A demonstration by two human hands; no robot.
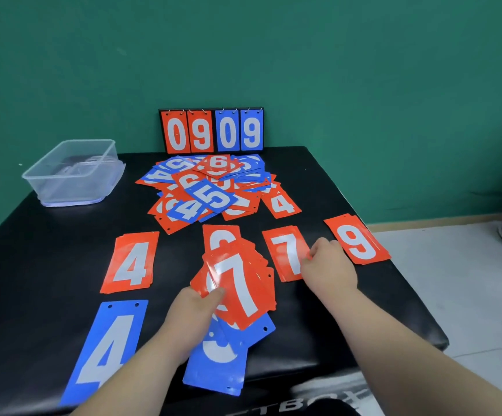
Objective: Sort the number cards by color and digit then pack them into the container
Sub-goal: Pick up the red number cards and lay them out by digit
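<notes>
A fan of red cards (240,289), a 7 on top, is being gripped by the left hand (194,310), thumb curled over the face, probably so that digits can be read and dealt off one at a time. The right hand (328,262) is being lowered, fingers bent, onto the right edge of the red 7 pile (286,250); whether a card is being pinched cannot be told.

Piles are being kept apart by digit:
- red 4 pile (131,262) at nine o'clock
- red 6 pile (221,238) at the centre
- red 9 pile (358,238) at three o'clock
- blue cards (108,346) at seven o'clock

The unsorted heap (213,187) is lying at twelve o'clock. The clear plastic container (72,172) is standing at ten o'clock on the table (349,310); no cards are being shown inside.
</notes>
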